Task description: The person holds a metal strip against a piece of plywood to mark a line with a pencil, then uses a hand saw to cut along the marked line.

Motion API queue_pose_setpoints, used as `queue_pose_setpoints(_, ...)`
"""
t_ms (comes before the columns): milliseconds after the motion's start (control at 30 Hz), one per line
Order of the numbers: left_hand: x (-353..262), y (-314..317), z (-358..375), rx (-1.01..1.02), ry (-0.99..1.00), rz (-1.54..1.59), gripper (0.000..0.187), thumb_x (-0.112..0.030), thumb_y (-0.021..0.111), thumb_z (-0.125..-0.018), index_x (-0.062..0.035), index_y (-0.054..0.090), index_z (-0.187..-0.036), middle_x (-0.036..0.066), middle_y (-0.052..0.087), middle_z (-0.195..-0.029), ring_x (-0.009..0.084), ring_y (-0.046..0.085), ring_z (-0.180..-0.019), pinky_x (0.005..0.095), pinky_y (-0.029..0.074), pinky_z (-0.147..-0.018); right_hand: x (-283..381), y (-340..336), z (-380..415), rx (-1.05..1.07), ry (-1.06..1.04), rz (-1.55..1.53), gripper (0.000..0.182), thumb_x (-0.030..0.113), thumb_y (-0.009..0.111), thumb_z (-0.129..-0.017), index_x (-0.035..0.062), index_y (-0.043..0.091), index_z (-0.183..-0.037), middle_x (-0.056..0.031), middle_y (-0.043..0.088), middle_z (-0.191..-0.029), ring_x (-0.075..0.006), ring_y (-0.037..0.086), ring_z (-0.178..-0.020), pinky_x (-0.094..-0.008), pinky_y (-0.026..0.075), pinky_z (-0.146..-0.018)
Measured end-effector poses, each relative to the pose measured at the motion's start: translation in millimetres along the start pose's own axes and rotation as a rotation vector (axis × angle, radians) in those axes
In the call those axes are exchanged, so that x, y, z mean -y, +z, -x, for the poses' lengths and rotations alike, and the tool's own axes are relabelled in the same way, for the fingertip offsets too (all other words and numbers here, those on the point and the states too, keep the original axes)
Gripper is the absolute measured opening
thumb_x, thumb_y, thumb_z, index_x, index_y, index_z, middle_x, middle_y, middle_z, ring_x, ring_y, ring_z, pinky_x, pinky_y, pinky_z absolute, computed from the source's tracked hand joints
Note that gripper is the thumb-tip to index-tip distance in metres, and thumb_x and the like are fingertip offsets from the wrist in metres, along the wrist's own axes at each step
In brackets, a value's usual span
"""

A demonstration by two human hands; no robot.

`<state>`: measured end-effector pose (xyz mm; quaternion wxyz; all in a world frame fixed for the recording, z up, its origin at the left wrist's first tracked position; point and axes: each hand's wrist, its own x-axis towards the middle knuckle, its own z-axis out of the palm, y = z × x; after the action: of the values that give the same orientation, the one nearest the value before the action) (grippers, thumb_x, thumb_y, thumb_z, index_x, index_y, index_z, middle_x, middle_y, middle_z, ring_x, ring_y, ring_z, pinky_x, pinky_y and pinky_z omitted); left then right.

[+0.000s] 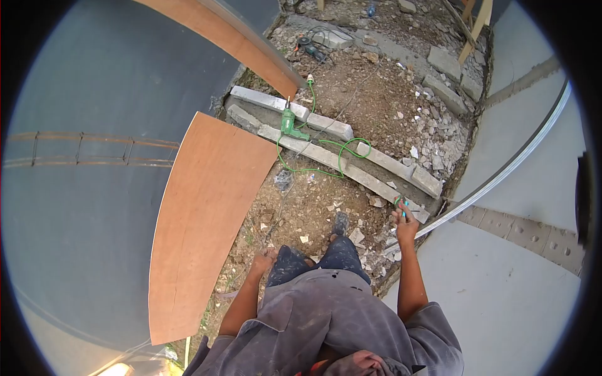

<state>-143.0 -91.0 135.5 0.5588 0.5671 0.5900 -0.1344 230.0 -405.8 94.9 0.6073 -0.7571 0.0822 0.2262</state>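
The right hand (404,220) is raised in front of the body and closed on a small green item, which looks like the end of the green cord (326,160), though the piece pinched there is too small to tell for sure. That cord loops loosely over the rubble and a row of concrete blocks (351,166) to a green power drill (288,122) lying on the blocks, well apart from the person. The left hand (263,260) hangs low by the thigh, holding nothing; whether its fingers are curled or spread cannot be told. A plywood sheet (200,232) lies flat on the left, touched by neither hand. Judging by this, the work is at an early stage: the drill is untouched, and only its cord seems to be in hand. A thin metal strip (501,172) runs just beside the right hand.
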Motion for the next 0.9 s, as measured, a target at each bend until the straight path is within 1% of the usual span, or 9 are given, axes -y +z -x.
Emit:
queue_pose_setpoints(67, -4.0, 5.3, -0.5, 0.002, 0.040, 0.069, 0.043, -0.026, 0.066, -0.086, 0.0061, 0.057, -0.114, 0.008, 0.066, -0.090, 0.0127, 0.061, -0.071, 0.0253, 0.049, -0.061, 56.0, 40.6, 23.1, 0.148, 0.030, -0.104, 0.031, 0.012, 0.055, -0.093, 0.0027, 0.056, -0.123, -0.0094, 0.063, -0.102, -0.0154, 0.065, -0.078, -0.0237, 0.051, -0.064)
queue_pose_setpoints(133, -11.5, 6.9, 14.3, -0.050, 0.043, 0.109, 0.043, -0.027, 0.066, -0.086, 0.0048, 0.057, -0.114, 0.008, 0.066, -0.092, 0.0137, 0.062, -0.073, 0.0251, 0.050, -0.062, 121.2, 65.8, 34.6, 0.220, -0.242, 0.201, 0.025, 0.015, 0.053, -0.095, 0.0031, 0.060, -0.116, -0.0094, 0.062, -0.104, -0.0169, 0.064, -0.083, -0.0252, 0.051, -0.067)
queue_pose_setpoints(200, -10.5, 1.9, 25.9, -0.076, 0.044, 0.165, 0.043, -0.027, 0.066, -0.086, 0.0041, 0.058, -0.114, 0.008, 0.066, -0.092, 0.0141, 0.063, -0.073, 0.0250, 0.050, -0.063, 191.4, 82.7, 38.4, 0.171, -0.945, 0.312, 0.021, 0.015, 0.050, -0.096, 0.0025, 0.059, -0.109, -0.0108, 0.061, -0.103, -0.0190, 0.063, -0.089, -0.0299, 0.054, -0.072)
queue_pose_setpoints(267, 1.7, -4.9, 26.5, -0.101, 0.064, 0.228, 0.043, -0.028, 0.066, -0.086, 0.0034, 0.058, -0.114, 0.008, 0.066, -0.092, 0.0145, 0.063, -0.074, 0.0249, 0.050, -0.063, 286.1, 97.0, 83.9, 0.322, -0.746, -0.213, 0.019, 0.012, 0.050, -0.095, -0.0018, 0.057, -0.105, -0.0149, 0.062, -0.097, -0.0236, 0.064, -0.090, -0.0325, 0.055, -0.080)
queue_pose_setpoints(300, 19.6, -8.6, 25.5, -0.118, 0.064, 0.267, 0.042, -0.027, 0.066, -0.086, 0.0033, 0.058, -0.114, 0.008, 0.066, -0.092, 0.0146, 0.063, -0.074, 0.0255, 0.050, -0.064, 326.2, 91.8, 108.2, 0.472, -0.818, -0.292, 0.025, 0.014, 0.047, -0.096, -0.0036, 0.052, -0.114, -0.0169, 0.061, -0.096, -0.0279, 0.063, -0.090, -0.0401, 0.057, -0.077)
queue_pose_setpoints(367, 51.7, -17.9, 17.1, -0.160, 0.068, 0.353, 0.042, -0.027, 0.066, -0.086, 0.0033, 0.059, -0.113, 0.008, 0.066, -0.093, 0.0147, 0.063, -0.074, 0.0260, 0.050, -0.064, 383.3, 85.8, 146.8, 0.708, -1.159, -0.416, 0.042, 0.022, 0.044, -0.098, -0.0029, 0.042, -0.131, -0.0179, 0.061, -0.090, -0.0294, 0.062, -0.082, -0.0369, 0.057, -0.058)
queue_pose_setpoints(500, 139.6, -24.5, 25.9, -0.303, -0.119, 0.517, 0.037, -0.031, 0.065, -0.085, -0.0012, 0.063, -0.108, 0.006, 0.065, -0.080, 0.0135, 0.061, -0.066, 0.0278, 0.049, -0.058, 460.8, 93.9, 247.4, 1.065, -1.547, -0.493, 0.047, 0.027, 0.044, -0.097, -0.0030, 0.038, -0.133, -0.0165, 0.060, -0.093, -0.0266, 0.057, -0.074, -0.0318, 0.048, -0.049)
queue_pose_setpoints(667, 254.0, -11.1, 56.4, -0.391, -0.224, 0.633, 0.030, -0.033, 0.064, -0.084, -0.0036, 0.067, -0.083, 0.003, 0.059, -0.061, 0.0135, 0.053, -0.049, 0.0297, 0.043, -0.047, 478.1, 123.9, 350.3, 1.438, -1.626, -0.566, 0.040, 0.026, 0.047, -0.096, 0.0004, 0.044, -0.127, -0.0126, 0.062, -0.094, -0.0235, 0.059, -0.072, -0.0296, 0.044, -0.049)
queue_pose_setpoints(900, 308.3, 27.2, 94.0, -0.436, -0.256, 0.768, 0.030, -0.032, 0.063, -0.082, -0.0017, 0.066, -0.080, 0.006, 0.059, -0.060, 0.0158, 0.056, -0.051, 0.0314, 0.045, -0.048, 474.3, 159.9, 412.8, 1.664, -1.568, -0.439, 0.031, 0.024, 0.052, -0.094, 0.0053, 0.053, -0.118, -0.0070, 0.064, -0.095, -0.0190, 0.061, -0.069, -0.0265, 0.040, -0.047)
